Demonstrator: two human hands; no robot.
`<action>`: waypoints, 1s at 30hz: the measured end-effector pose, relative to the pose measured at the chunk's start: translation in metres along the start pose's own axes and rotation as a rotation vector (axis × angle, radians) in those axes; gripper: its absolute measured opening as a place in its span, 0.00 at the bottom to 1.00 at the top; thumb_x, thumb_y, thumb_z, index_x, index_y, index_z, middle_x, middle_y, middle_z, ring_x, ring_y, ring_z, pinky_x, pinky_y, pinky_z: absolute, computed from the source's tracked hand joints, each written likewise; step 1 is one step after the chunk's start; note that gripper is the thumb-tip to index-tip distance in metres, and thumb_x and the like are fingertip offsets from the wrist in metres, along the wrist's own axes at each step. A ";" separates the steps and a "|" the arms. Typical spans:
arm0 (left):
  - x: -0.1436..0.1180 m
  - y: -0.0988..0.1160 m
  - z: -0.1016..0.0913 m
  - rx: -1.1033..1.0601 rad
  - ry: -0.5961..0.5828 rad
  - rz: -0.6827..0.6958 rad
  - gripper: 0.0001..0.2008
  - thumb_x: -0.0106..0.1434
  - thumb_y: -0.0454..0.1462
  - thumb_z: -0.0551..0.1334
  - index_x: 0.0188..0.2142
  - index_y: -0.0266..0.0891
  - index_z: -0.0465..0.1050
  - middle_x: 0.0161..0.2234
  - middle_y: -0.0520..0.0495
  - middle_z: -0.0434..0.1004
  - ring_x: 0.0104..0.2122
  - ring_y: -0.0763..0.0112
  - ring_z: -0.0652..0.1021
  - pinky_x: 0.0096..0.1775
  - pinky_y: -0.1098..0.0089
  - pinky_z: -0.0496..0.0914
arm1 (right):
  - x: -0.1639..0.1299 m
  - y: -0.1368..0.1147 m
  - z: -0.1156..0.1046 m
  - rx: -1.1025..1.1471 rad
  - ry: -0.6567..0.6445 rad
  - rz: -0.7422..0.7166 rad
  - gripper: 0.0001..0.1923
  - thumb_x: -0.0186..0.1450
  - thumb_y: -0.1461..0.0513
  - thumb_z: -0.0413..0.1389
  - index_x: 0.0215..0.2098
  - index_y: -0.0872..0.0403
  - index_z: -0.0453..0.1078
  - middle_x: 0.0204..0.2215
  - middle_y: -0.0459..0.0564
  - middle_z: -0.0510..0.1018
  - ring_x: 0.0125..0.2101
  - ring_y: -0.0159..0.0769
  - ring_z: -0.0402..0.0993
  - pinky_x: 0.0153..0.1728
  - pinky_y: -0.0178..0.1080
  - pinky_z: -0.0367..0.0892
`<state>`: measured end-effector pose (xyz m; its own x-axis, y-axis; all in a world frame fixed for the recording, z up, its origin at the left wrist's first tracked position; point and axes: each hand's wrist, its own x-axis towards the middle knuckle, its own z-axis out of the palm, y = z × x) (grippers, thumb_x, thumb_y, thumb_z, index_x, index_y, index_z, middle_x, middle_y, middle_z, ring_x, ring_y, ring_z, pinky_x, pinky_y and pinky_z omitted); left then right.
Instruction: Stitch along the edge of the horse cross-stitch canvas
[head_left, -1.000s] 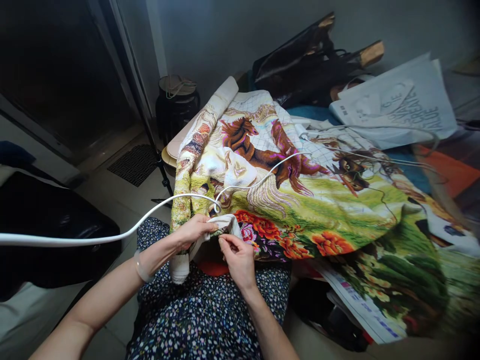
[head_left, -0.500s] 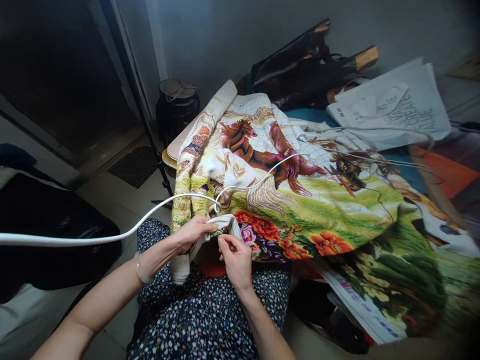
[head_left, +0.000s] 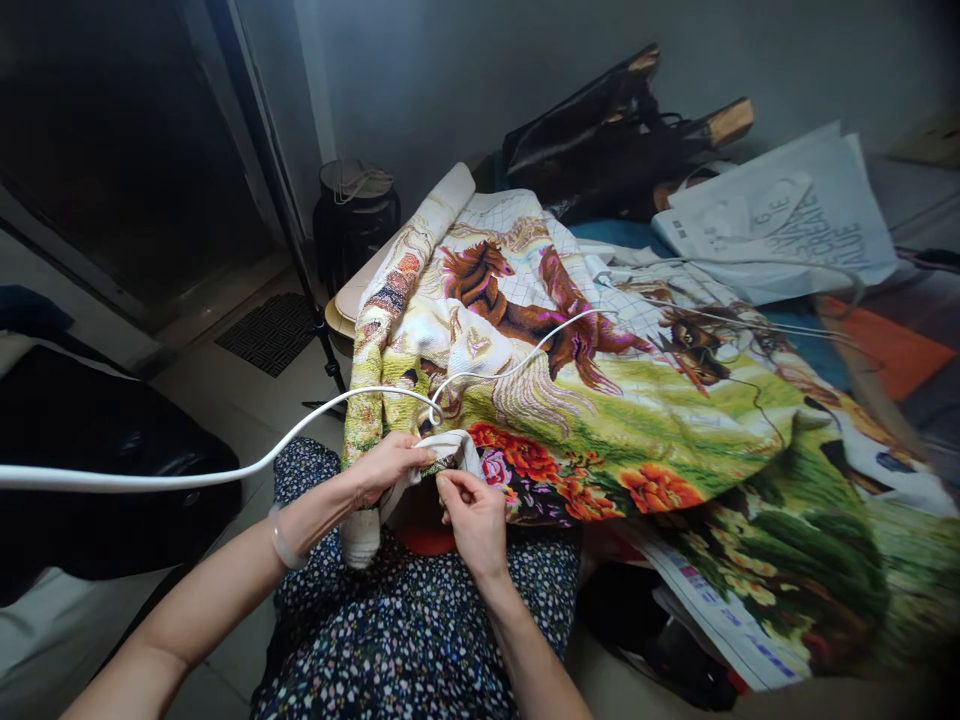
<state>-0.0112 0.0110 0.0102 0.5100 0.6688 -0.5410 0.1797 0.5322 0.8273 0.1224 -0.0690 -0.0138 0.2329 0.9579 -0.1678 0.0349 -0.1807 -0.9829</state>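
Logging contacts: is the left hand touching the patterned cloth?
Touching: the head view shows the left hand holding the patterned cloth by its folded white edge, thumb on top.

Grey wall (head_left: 420,90), plain, across the back of my feed; dark door panel (head_left: 97,110), one, far left. Tiled floor (head_left: 277,412), pale, bearing one black maze-patterned mat (head_left: 270,333); I also list one glossy black padded seat (head_left: 127,420) and one round-topped black stool (head_left: 356,220) near the wall. Lighting: dim, cool, with a bluish sheen on the wall.
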 end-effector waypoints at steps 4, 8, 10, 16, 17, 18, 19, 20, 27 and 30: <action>-0.001 0.001 0.001 0.005 -0.005 0.005 0.21 0.48 0.48 0.64 0.26 0.31 0.61 0.19 0.52 0.58 0.17 0.83 0.57 0.21 0.76 0.46 | 0.002 -0.002 -0.001 -0.019 -0.006 -0.008 0.20 0.57 0.51 0.55 0.31 0.63 0.72 0.19 0.52 0.68 0.18 0.30 0.60 0.18 0.34 0.58; -0.001 0.004 0.002 0.019 0.001 0.002 0.21 0.48 0.49 0.64 0.25 0.31 0.61 0.19 0.51 0.59 0.17 0.83 0.58 0.21 0.76 0.47 | 0.004 -0.005 -0.001 0.000 -0.026 0.038 0.22 0.55 0.50 0.55 0.30 0.64 0.71 0.19 0.52 0.67 0.17 0.30 0.59 0.17 0.34 0.57; -0.002 0.006 0.003 -0.001 0.006 -0.009 0.21 0.47 0.48 0.64 0.25 0.31 0.62 0.18 0.51 0.60 0.16 0.82 0.58 0.20 0.76 0.47 | 0.004 -0.006 -0.002 0.017 -0.024 0.053 0.22 0.55 0.50 0.56 0.30 0.64 0.71 0.19 0.52 0.67 0.17 0.30 0.59 0.17 0.34 0.58; -0.003 0.008 0.005 -0.071 0.006 -0.025 0.20 0.45 0.46 0.64 0.25 0.31 0.62 0.19 0.51 0.62 0.16 0.82 0.60 0.19 0.78 0.49 | 0.003 -0.011 -0.005 0.053 -0.042 0.099 0.23 0.53 0.50 0.57 0.31 0.64 0.71 0.18 0.51 0.66 0.16 0.28 0.58 0.16 0.32 0.56; -0.003 0.008 0.005 -0.072 0.004 -0.027 0.20 0.45 0.46 0.65 0.25 0.30 0.62 0.19 0.50 0.62 0.16 0.82 0.60 0.20 0.78 0.50 | 0.003 -0.011 -0.005 0.053 -0.046 0.104 0.22 0.52 0.50 0.57 0.31 0.64 0.71 0.18 0.51 0.66 0.16 0.28 0.58 0.16 0.32 0.55; -0.003 0.007 0.004 -0.073 0.001 -0.026 0.20 0.45 0.46 0.65 0.25 0.30 0.62 0.19 0.50 0.62 0.16 0.82 0.60 0.20 0.78 0.50 | 0.003 -0.011 -0.006 0.052 -0.049 0.107 0.22 0.52 0.50 0.57 0.31 0.64 0.71 0.18 0.51 0.66 0.16 0.28 0.58 0.16 0.32 0.55; -0.003 0.007 0.004 -0.066 0.001 -0.023 0.20 0.45 0.46 0.65 0.25 0.30 0.63 0.19 0.51 0.62 0.16 0.82 0.60 0.20 0.77 0.50 | 0.003 -0.011 -0.006 0.048 -0.052 0.108 0.23 0.52 0.50 0.57 0.31 0.64 0.72 0.18 0.51 0.66 0.16 0.28 0.58 0.16 0.32 0.55; -0.003 0.007 0.004 -0.056 0.001 -0.018 0.20 0.45 0.46 0.64 0.25 0.30 0.63 0.19 0.51 0.62 0.16 0.82 0.60 0.20 0.77 0.49 | 0.004 -0.011 -0.006 0.040 -0.053 0.106 0.23 0.52 0.50 0.57 0.31 0.64 0.72 0.18 0.51 0.66 0.16 0.28 0.58 0.15 0.32 0.55; 0.001 0.001 0.001 -0.019 0.000 -0.001 0.20 0.48 0.47 0.64 0.26 0.31 0.61 0.18 0.52 0.60 0.16 0.82 0.58 0.20 0.76 0.48 | 0.007 -0.011 -0.005 0.048 -0.054 0.088 0.21 0.53 0.50 0.57 0.28 0.63 0.71 0.17 0.50 0.65 0.15 0.28 0.58 0.15 0.32 0.55; 0.001 0.001 0.001 -0.020 0.000 -0.001 0.20 0.48 0.47 0.63 0.26 0.31 0.62 0.18 0.51 0.60 0.16 0.82 0.58 0.20 0.76 0.47 | 0.007 -0.010 -0.004 0.077 -0.043 0.101 0.22 0.52 0.50 0.58 0.29 0.63 0.71 0.18 0.50 0.66 0.15 0.28 0.58 0.15 0.32 0.56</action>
<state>-0.0102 0.0117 0.0106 0.5095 0.6683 -0.5421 0.1637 0.5432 0.8235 0.1275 -0.0617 -0.0045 0.1891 0.9447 -0.2678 -0.0615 -0.2608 -0.9634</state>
